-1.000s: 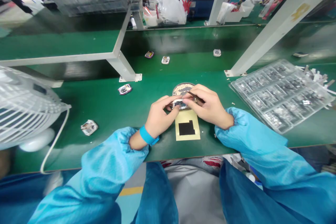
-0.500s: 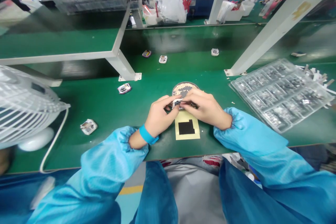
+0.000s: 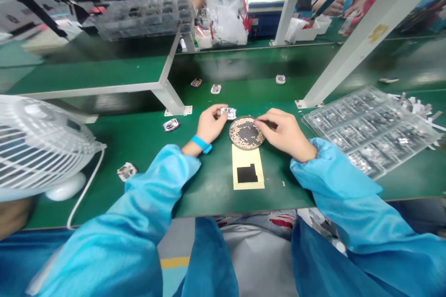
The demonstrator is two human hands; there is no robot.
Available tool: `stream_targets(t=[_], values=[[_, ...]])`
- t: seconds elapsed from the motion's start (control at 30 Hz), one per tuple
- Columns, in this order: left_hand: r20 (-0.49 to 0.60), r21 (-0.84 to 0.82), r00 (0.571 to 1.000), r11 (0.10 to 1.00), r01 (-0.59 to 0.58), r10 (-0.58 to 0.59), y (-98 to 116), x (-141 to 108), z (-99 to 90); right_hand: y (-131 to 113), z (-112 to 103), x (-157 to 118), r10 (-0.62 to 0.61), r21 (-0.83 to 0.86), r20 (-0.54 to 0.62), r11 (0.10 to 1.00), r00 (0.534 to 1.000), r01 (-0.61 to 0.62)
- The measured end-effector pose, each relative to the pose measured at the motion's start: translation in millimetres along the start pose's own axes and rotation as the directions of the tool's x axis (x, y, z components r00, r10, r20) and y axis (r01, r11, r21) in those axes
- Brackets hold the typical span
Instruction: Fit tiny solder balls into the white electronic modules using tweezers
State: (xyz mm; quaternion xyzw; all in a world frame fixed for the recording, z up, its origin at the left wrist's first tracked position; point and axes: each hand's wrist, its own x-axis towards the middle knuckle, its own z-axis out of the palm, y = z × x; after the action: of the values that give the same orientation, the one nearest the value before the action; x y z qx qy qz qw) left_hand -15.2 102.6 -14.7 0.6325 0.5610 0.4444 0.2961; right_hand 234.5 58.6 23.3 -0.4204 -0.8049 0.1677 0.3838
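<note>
The left hand (image 3: 211, 124) pinches a small white casing (image 3: 229, 112); the right hand (image 3: 284, 133), apart from it, overlaps a round tray (image 3: 246, 135) on the counter (image 3: 205, 190), its grip indiscernible

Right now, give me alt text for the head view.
The left hand holds a small white-framed part beside a round dark-rimmed tray of beige pieces; the right hand is at the tray's upper right edge. Nearer the person, a pale yellow rectangular sheet shows a black shape on the green table; a clear plastic compartment box lies right.
</note>
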Motion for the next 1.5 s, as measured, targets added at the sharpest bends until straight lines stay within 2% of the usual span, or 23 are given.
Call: stream_targets(t=[0.1,0.17,0.23,0.33,0.37,0.43,0.53,0.6,0.67,0.73,0.77,0.8,0.87,0.9,0.97,1.0,1.07,1.2,1.37,1.43,1.5], values=[[-0.067,0.081,0.997,0.996,0.041,-0.035,-6.6,58.6,11.1,-2.9,-5.1,2.2,-0.035,0.046,-0.047,0.998,0.998,0.038],[-0.216,0.229,0.975,0.969,0.096,-0.046,-13.7,85.6,12.0,-1.0,-12.5,4.5,-0.025,0.048,-0.088,0.998,0.996,0.029],[-0.298,0.366,0.952,0.912,0.184,-0.072,-24.4,100.5,6.2,2.5,-21.7,6.9,-0.017,0.026,-0.158,0.999,0.987,0.021],[-0.294,0.44,0.949,0.867,0.236,-0.109,-41.8,108.8,-8.7,8.6,-33.2,9.1,-0.011,-0.05,-0.211,0.999,0.977,0.0],[-0.283,0.44,0.953,0.868,0.229,-0.108,-46.0,110.2,-13.3,11.1,-35.5,9.4,0.014,-0.094,-0.186,0.995,0.983,-0.032],[-0.26,0.429,0.961,0.88,0.205,-0.097,-50.7,112.3,-19.5,17.0,-37.9,9.3,0.114,-0.207,-0.06,0.97,0.992,-0.124],[-0.238,0.4,0.969,0.902,0.163,-0.069,-49.4,110.7,-20.9,27.1,-38.5,9.7,0.251,-0.317,0.1,0.925,0.963,-0.208],[-0.223,0.379,0.974,0.916,0.128,-0.044,-45.2,101.5,-18.0,31.4,-38.0,10.7,0.248,-0.281,0.092,0.936,0.964,-0.213],[-0.201,0.263,0.979,0.962,0.074,-0.021,-39.1,82.9,-14.1,30.6,-36.1,10.9,0.185,-0.166,0.019,0.97,0.982,-0.18],[-0.161,0.009,0.987,1.0,0.021,-0.02,-30.4,54.8,-11.3,23.8,-31.2,8.2,0.152,0.018,-0.048,0.988,0.987,-0.151],[-0.124,-0.131,0.992,0.991,0.015,-0.031,-24.8,38.3,-10.9,18.7,-27.4,5.2,0.168,0.128,-0.049,0.979,0.985,-0.161],[-0.08,-0.253,0.995,0.967,0.032,-0.054,-18.4,21.2,-11.4,12.7,-22.9,1.2,0.198,0.234,-0.024,0.954,0.98,-0.187],[0.032,-0.459,0.988,0.876,0.147,-0.149,-3.3,-11.7,-14.6,0.3,-13.0,-8.9,0.253,0.394,0.083,0.88,0.964,-0.265],[0.116,-0.553,0.972,0.799,0.236,-0.206,4.8,-25.9,-16.9,-5.4,-8.3,-14.3,0.256,0.428,0.136,0.856,0.957,-0.29],[0.281,-0.642,0.914,0.65,0.406,-0.294,20.0,-47.5,-21.6,-14.5,-1.3,-23.3,0.211,0.412,0.205,0.867,0.956,-0.279],[0.346,-0.644,0.885,0.606,0.466,-0.313,26.3,-54.8,-23.4,-17.5,0.6,-26.4,0.172,0.38,0.224,0.891,0.959,-0.249],[0.427,-0.613,0.849,0.59,0.526,-0.312,35.3,-63.9,-25.1,-20.4,1.4,-29.5,0.091,0.313,0.252,0.934,0.963,-0.17],[0.502,-0.512,0.823,0.675,0.531,-0.266,41.6,-73.8,-23.2,-17.1,-3.7,-27.9,0.039,0.25,0.242,0.963,0.97,-0.102],[0.626,-0.362,0.749,0.771,0.524,-0.215,47.0,-89.2,-17.0,-11.9,-4.8,-26.0,0.044,0.245,0.257,0.963,0.965,-0.109],[0.622,-0.348,0.757,0.795,0.497,-0.201,48.9,-94.2,-14.0,-11.9,-3.8,-26.5,0.022,0.258,0.277,0.961,0.961,-0.097],[0.591,-0.348,0.783,0.815,0.464,-0.194,49.4,-97.6,-11.3,-12.6,-3.0,-27.1,0.013,0.264,0.288,0.96,0.958,-0.092]])
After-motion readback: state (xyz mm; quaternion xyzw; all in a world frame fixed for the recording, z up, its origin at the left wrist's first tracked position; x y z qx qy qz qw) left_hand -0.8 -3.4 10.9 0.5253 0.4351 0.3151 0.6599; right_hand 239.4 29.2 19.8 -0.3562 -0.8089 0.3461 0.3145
